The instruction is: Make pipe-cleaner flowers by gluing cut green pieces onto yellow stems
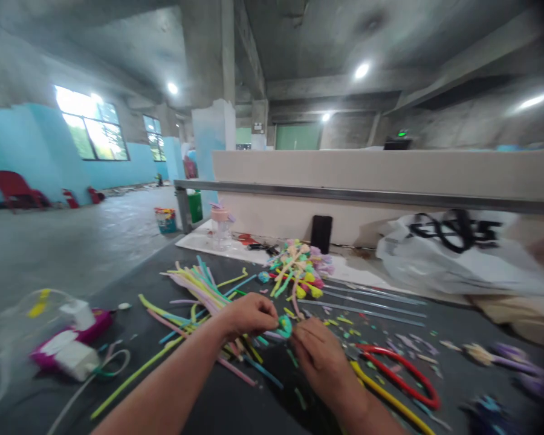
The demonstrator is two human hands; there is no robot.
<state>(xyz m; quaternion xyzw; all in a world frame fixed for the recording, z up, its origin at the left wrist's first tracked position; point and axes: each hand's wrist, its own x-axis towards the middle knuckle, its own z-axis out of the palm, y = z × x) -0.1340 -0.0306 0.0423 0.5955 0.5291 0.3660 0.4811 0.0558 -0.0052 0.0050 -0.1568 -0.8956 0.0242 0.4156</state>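
A small coiled green piece of pipe cleaner, with a yellowish middle, sits between my two hands. My left hand pinches its left side with closed fingers. On its other side my right hand has curled fingers, with the fingertips close against the piece. Just beyond lies a pile of finished pipe-cleaner flowers in yellow, green, pink and purple. Loose pastel pipe cleaners are heaped to the left, partly behind my left forearm. Beside my right wrist lies a cutting tool with one red handle and one yellow handle.
Cut scraps and thin clear sticks lie on the dark table to the right. A black phone leans on the partition. At the back stand a clear cup and a white plastic bag. A magenta box with cables is at left.
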